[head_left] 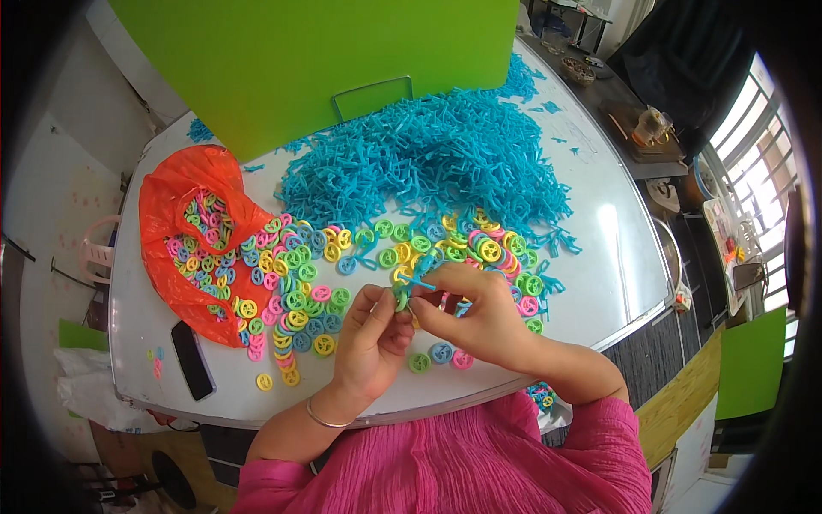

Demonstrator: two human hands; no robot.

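My two hands meet over the near middle of a white table (591, 283). Pinched in the fingers of my left hand (370, 332) is a small green plastic wheel (401, 300), partly covered by the fingertips. My right hand (476, 315) grips a small blue plastic piece (416, 281) against the wheel; its full shape is hidden by my fingers. Around and beyond both hands lie many spoked wheels (324, 344) in green, yellow, pink and blue. Farther back rises a large heap of blue plastic pieces (419, 158), Y-shaped or forked as far as I can make out.
A red plastic bag (163, 257) lies open at left, with wheels spilling out. Near it rests a dark phone (193, 360). A tall green panel (300, 60) with a metal handle (372, 96) stands behind the heap. At far right is a dark counter (612, 120).
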